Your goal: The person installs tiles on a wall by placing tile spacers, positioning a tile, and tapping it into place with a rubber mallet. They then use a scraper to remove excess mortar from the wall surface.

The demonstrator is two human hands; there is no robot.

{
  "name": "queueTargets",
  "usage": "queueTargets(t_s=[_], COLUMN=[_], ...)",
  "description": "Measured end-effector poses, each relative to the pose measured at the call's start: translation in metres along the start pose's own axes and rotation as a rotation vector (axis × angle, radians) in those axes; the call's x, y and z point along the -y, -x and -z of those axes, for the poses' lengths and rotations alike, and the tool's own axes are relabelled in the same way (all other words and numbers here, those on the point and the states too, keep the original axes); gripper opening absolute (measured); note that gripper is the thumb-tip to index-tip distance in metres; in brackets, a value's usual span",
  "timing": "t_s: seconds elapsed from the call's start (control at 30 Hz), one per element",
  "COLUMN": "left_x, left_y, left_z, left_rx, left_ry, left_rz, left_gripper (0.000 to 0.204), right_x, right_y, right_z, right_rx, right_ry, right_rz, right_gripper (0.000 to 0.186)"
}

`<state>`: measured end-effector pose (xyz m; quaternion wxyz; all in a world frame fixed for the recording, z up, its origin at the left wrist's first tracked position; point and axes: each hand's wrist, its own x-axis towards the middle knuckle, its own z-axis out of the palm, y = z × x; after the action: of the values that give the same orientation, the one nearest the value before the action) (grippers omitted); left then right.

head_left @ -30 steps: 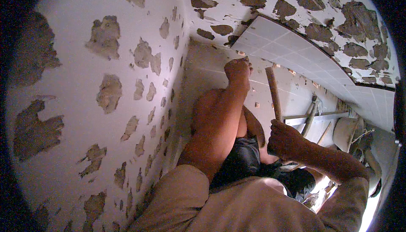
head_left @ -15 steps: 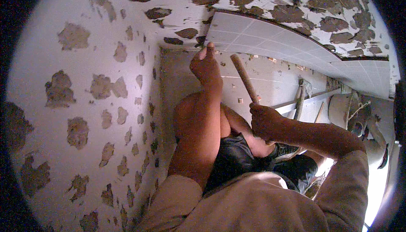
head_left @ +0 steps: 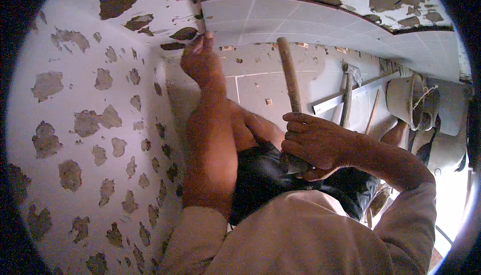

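White wall tiles (head_left: 280, 20) with pale grid lines stand in a row along the far wall. My left hand (head_left: 203, 67) reaches up to the lower left corner of the nearest tile. Its fingers are bent together at the tile's edge, and what they pinch, if anything, is hidden. In front of my lap, my right hand (head_left: 320, 142) grips a hammer-like tool (head_left: 289, 74) low down. Its wooden handle points up toward the tiles; a dark block, apparently its head, shows partly below my fingers.
Grey mortar patches dot the left wall (head_left: 85, 150) and the wall above the tiles. On the right lie a metal straightedge (head_left: 325, 104), a wooden-handled tool with a pale head (head_left: 347, 99), a thin stick (head_left: 373, 112) and a bucket (head_left: 399, 97). Small chips (head_left: 269, 101) dot the floor.
The view has shifted, so the tiles and left hand appear farther left. My right hand has turned and its fingers lie flatter around the tool, with the dark block now showing. My left hand stays at the tile corner.
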<state>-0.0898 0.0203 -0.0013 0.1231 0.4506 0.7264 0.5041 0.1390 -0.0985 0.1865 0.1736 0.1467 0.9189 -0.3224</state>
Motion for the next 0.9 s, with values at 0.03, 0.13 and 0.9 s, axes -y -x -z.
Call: queueTargets(t_s=[0.03,0.13,0.9], left_x=[0.013,0.019,0.067], left_y=[-0.01,-0.023,-0.008], left_z=[0.011,0.046,0.066], left_rx=[0.0,0.107,0.902], left_ry=[-0.008,-0.138,-0.284], left_rz=[0.005,-0.03,0.089], left_gripper=[0.036,0.024,0.038], right_x=[0.004,0.009,0.011], right_y=[-0.001,0.013,-0.011], right_z=[-0.001,-0.019,-0.024], right_rx=[0.03,-0.072,-0.206], right_ry=[0.022,-0.062,-0.114], right_rz=[-0.006,-0.052,-0.268], right_gripper=[0.058,0.064,0.066])
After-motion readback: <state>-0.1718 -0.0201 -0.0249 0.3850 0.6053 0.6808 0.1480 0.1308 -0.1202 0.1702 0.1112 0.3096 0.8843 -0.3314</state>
